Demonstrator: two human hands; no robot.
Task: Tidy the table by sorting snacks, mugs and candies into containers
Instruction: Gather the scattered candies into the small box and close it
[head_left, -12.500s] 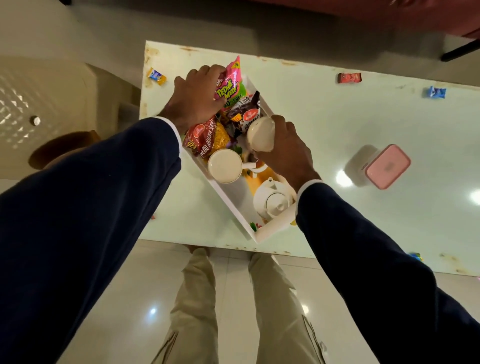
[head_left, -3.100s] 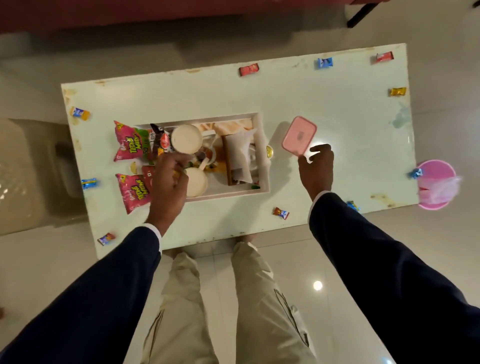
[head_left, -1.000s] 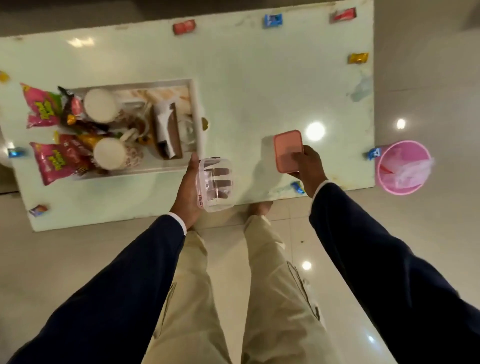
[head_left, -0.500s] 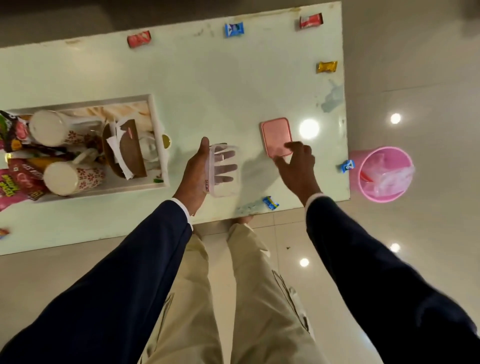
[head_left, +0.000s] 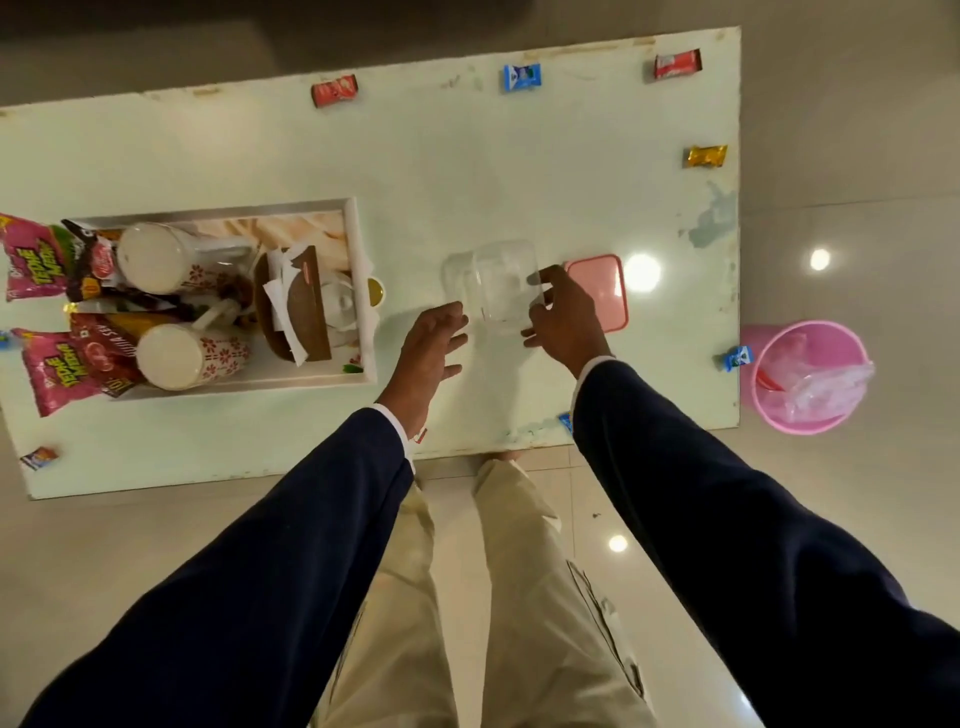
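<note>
Your right hand (head_left: 563, 314) holds a light grip on the clear plastic container (head_left: 493, 288) on the surface (head_left: 467, 171); your left hand (head_left: 434, 345) is open beside it. Loose hold: it could slide and tip.

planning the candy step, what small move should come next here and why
Probably reach the right hand for a nearby candy, such as the blue candy at the table edge: the clear container stands open, its pink lid beside it, and candies lie scattered.
</note>
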